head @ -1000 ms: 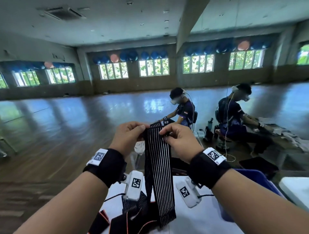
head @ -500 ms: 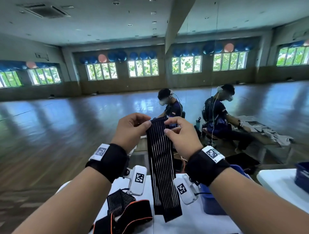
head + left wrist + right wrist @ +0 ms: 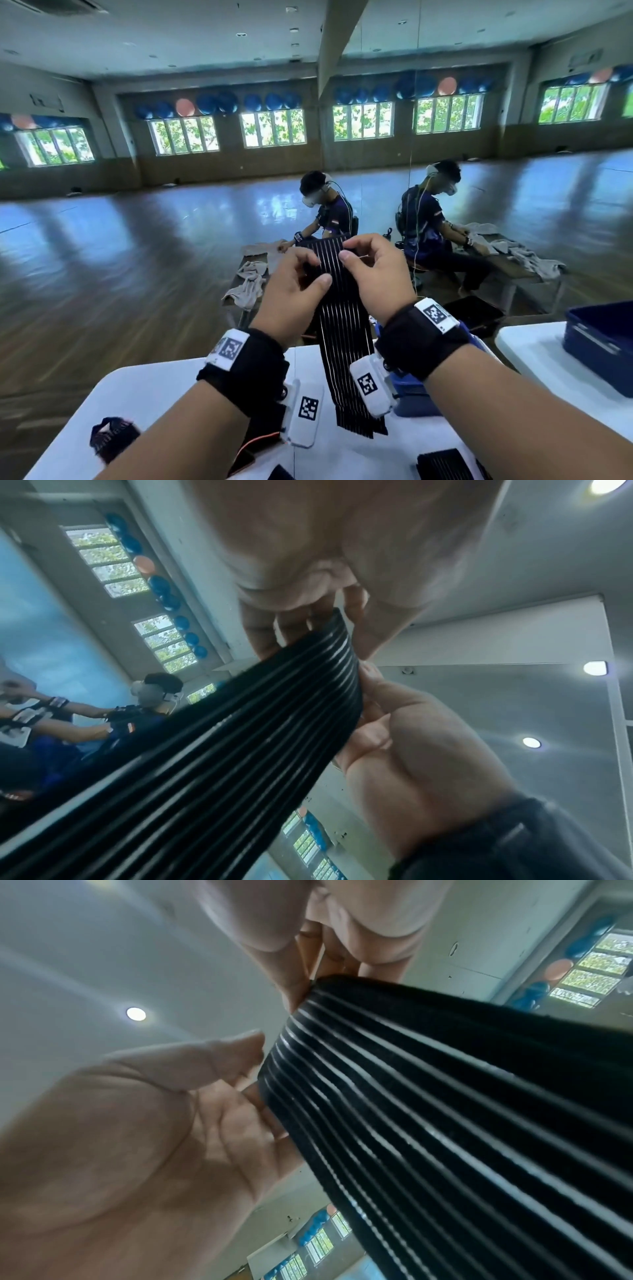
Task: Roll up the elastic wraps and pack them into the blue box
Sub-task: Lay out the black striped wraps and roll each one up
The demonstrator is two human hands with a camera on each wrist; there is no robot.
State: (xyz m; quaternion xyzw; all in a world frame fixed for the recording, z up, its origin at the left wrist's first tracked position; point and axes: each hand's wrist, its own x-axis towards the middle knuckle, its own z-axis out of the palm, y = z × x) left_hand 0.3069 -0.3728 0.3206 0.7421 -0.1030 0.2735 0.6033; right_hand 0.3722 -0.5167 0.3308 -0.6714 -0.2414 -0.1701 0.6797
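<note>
- The striped elastic wrap (image 3: pixel 344 329) hangs lengthwise from our raised hands, its top edge between them and its loose tail over the white table (image 3: pixel 161 387), left of the blue box (image 3: pixel 414 397).
- Our left hand (image 3: pixel 291 294) and right hand (image 3: pixel 376 274) pinch the top edge from either side, equally close, thumbs toward us.

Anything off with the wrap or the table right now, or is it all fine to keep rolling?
Nothing looks damaged or spilled. The striped wrap hangs straight and flat from both hands, left hand and right hand, pinching its top end; rolling has not visibly started. Other wraps lie loose on the white table, not yet packed.
</note>
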